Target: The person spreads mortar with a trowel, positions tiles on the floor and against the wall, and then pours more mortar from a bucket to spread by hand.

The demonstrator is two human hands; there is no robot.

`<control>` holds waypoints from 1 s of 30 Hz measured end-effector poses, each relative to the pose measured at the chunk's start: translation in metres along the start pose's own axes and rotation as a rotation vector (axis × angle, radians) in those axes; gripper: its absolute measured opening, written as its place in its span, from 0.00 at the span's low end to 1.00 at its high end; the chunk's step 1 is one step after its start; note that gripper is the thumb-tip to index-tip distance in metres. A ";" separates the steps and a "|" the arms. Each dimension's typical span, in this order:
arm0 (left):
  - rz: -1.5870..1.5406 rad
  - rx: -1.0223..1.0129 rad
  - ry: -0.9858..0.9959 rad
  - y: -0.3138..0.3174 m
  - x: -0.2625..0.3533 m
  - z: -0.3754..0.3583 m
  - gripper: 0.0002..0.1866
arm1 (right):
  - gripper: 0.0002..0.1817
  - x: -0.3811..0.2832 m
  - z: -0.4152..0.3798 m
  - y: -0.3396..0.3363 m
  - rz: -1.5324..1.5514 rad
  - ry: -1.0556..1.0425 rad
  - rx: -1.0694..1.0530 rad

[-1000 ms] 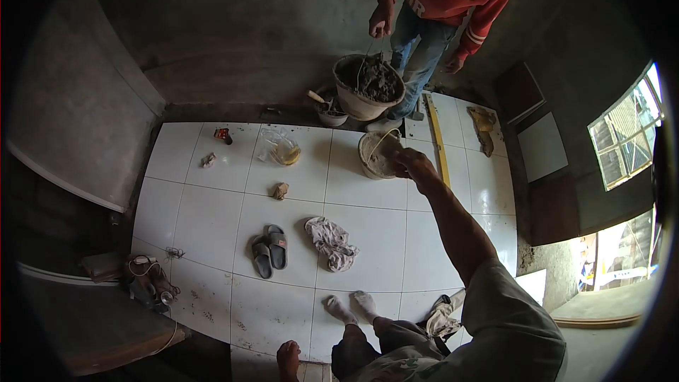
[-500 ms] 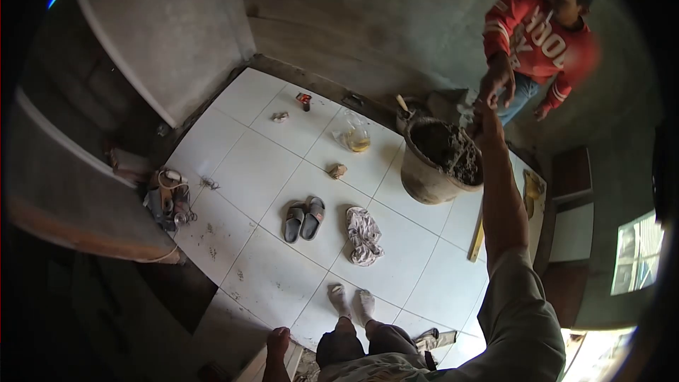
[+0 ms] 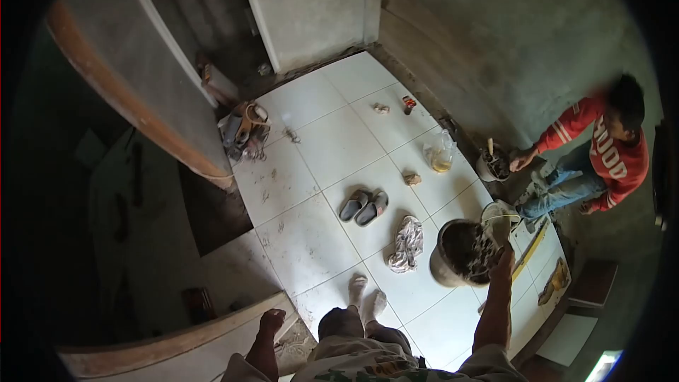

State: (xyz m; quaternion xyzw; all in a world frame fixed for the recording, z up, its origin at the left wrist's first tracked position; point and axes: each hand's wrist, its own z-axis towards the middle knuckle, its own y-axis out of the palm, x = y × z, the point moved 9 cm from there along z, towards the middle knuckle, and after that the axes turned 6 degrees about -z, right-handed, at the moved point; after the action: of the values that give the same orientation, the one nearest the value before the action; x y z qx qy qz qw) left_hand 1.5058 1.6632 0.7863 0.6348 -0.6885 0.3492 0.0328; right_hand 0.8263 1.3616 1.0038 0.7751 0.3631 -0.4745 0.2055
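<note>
My right hand (image 3: 505,262) reaches forward at the right side of a large bucket (image 3: 442,263) of dark, lumpy mortar. Its fingers look closed, but what they grip at the rims is unclear. Just beyond them is a smaller pale bucket (image 3: 501,213) with a thin handle. My left hand (image 3: 273,321) is a loose fist at the lower left, near a wooden edge, with nothing visible in it. A crumpled cloth (image 3: 405,244) lies left of the large bucket, and dark sandals (image 3: 363,207) lie farther left.
A person in a red sweatshirt (image 3: 614,152) crouches at the right, one hand by a small pot (image 3: 493,165). A plastic bag (image 3: 440,152) and a paper scrap (image 3: 412,180) lie on the tiles (image 3: 346,138). A yellow bar (image 3: 530,247) is at the right; tools (image 3: 244,131) sit upper left.
The view has turned. The large bucket is closer to me, and my right arm is lower. The other person has crouched, their hand away from mine and beside the small pot.
</note>
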 end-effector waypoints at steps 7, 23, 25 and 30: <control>-0.003 -0.037 0.097 0.036 0.013 -0.010 0.20 | 0.21 0.125 -0.057 -0.006 -0.151 0.360 -0.054; -0.108 0.016 -0.025 -0.047 -0.006 0.047 0.22 | 0.11 0.195 -0.136 0.164 -0.385 0.401 -0.381; -0.145 0.070 -0.113 -0.095 0.015 0.047 0.22 | 0.12 0.199 -0.132 0.198 -0.400 0.389 -0.376; -0.297 0.242 -0.061 -0.169 -0.016 0.135 0.23 | 0.22 0.195 -0.144 0.322 -0.174 0.365 -0.677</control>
State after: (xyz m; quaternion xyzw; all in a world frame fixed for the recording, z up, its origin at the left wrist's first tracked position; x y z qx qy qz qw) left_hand 1.7139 1.6146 0.7511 0.7389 -0.5412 0.4012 -0.0135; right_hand 1.2105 1.3189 0.8894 0.7013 0.5942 -0.1979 0.3406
